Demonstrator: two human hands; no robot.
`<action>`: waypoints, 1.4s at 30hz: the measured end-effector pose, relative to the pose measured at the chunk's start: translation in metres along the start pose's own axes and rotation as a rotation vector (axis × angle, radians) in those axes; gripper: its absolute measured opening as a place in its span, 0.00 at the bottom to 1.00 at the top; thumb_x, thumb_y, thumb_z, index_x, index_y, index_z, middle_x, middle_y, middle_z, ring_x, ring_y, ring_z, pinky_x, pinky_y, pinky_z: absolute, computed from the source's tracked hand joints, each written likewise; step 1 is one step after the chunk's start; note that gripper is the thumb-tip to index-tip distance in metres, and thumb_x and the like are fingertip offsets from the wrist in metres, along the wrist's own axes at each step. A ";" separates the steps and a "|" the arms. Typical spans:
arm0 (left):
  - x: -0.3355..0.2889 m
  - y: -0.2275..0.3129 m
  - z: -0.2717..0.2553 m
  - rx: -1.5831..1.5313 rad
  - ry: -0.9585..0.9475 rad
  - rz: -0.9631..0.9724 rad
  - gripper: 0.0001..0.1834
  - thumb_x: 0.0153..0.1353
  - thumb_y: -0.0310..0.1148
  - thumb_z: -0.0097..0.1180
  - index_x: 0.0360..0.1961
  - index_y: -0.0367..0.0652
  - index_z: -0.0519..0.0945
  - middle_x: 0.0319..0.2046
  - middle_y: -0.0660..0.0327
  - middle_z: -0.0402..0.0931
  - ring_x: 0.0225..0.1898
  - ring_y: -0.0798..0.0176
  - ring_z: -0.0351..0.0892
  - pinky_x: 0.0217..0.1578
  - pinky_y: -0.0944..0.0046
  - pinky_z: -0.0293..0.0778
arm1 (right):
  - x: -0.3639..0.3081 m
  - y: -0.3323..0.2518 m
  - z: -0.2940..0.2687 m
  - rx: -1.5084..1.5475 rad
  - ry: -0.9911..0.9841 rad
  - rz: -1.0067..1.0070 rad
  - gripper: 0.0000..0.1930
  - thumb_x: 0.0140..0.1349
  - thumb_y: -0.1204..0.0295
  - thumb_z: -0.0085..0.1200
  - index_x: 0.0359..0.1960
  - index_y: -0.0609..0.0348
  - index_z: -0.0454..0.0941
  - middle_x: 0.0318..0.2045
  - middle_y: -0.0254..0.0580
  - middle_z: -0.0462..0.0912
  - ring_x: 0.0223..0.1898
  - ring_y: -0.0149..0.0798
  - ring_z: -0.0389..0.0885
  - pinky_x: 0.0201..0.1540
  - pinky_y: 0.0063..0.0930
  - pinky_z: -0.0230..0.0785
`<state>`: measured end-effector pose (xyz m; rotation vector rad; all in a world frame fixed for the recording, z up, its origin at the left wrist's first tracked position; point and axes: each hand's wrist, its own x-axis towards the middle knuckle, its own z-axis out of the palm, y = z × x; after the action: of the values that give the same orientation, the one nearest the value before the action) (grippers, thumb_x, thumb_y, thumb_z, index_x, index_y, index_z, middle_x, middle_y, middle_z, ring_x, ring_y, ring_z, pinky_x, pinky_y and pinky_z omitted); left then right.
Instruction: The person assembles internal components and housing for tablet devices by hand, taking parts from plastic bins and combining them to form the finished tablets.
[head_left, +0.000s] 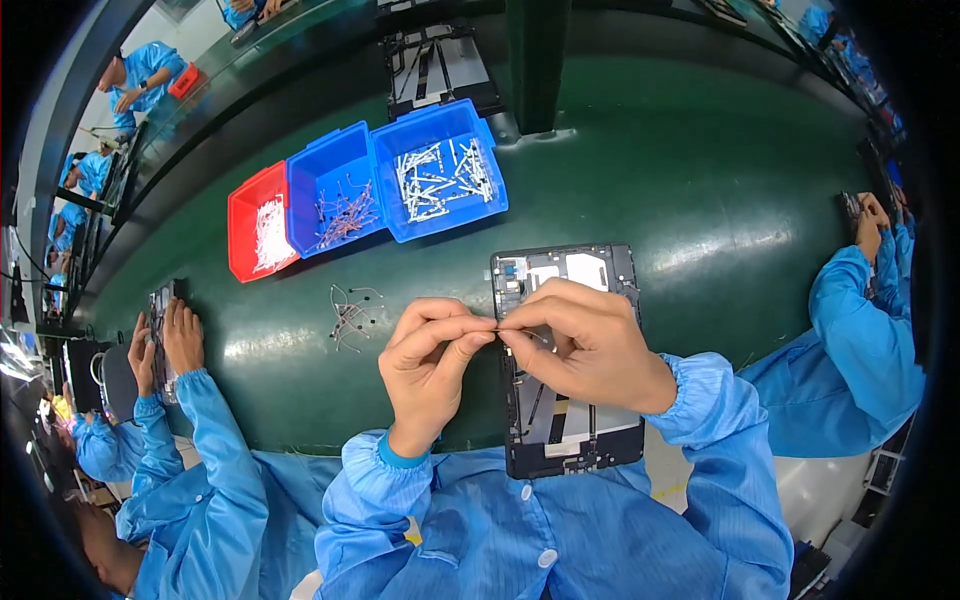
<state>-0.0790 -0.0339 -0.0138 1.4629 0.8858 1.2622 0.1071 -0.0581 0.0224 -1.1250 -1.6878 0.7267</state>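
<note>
My left hand (430, 362) and my right hand (590, 345) meet fingertip to fingertip, both pinching a thin wire (497, 330). Most of that wire is hidden by the fingers, so its ends cannot be made out. Directly below lies an opened tablet (617, 450), its inner frame, black strips and small boards facing up. My right hand covers the middle of it. To the left of my left hand, a small tangle of thin wires (350, 318) with dark tips rests on the green table.
A red bin (240, 232) of white pieces, a blue bin (330, 150) of reddish wires and another blue bin (420, 125) of white strips stand beyond. Behind them are another opened device (465, 65) and a dark post (538, 70). Co-workers in blue sit on both sides.
</note>
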 end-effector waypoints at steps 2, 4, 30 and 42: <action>-0.001 0.001 -0.001 0.094 -0.001 0.031 0.08 0.54 0.19 0.66 0.36 0.37 0.87 0.35 0.61 0.76 0.37 0.68 0.77 0.37 0.69 0.75 | -0.002 0.006 0.002 -0.008 0.007 -0.039 0.07 0.53 0.80 0.64 0.35 0.62 0.83 0.28 0.38 0.80 0.19 0.27 0.73 0.19 0.21 0.62; -0.002 0.002 0.001 0.190 -0.001 0.054 0.09 0.53 0.19 0.67 0.36 0.38 0.87 0.34 0.61 0.76 0.36 0.68 0.77 0.36 0.69 0.74 | -0.004 0.009 0.002 -0.011 0.010 -0.074 0.08 0.52 0.81 0.64 0.35 0.62 0.83 0.29 0.36 0.81 0.16 0.19 0.67 0.15 0.17 0.55; 0.026 -0.008 -0.010 0.039 -0.278 -0.808 0.09 0.65 0.30 0.61 0.39 0.35 0.78 0.17 0.63 0.76 0.14 0.75 0.72 0.15 0.75 0.66 | -0.013 0.040 0.004 -0.335 -0.148 -0.044 0.07 0.52 0.78 0.64 0.34 0.60 0.81 0.29 0.36 0.75 0.24 0.36 0.79 0.26 0.27 0.73; 0.031 -0.005 -0.007 0.051 -0.277 -0.815 0.03 0.63 0.23 0.58 0.36 0.34 0.79 0.21 0.63 0.78 0.18 0.75 0.75 0.15 0.75 0.69 | -0.012 0.040 0.003 -0.297 -0.174 -0.012 0.07 0.53 0.78 0.63 0.34 0.61 0.81 0.28 0.38 0.75 0.25 0.39 0.79 0.27 0.29 0.73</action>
<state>-0.0792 -0.0024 -0.0105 1.0863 1.1578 0.4258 0.1203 -0.0529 -0.0173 -1.2826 -1.9965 0.5928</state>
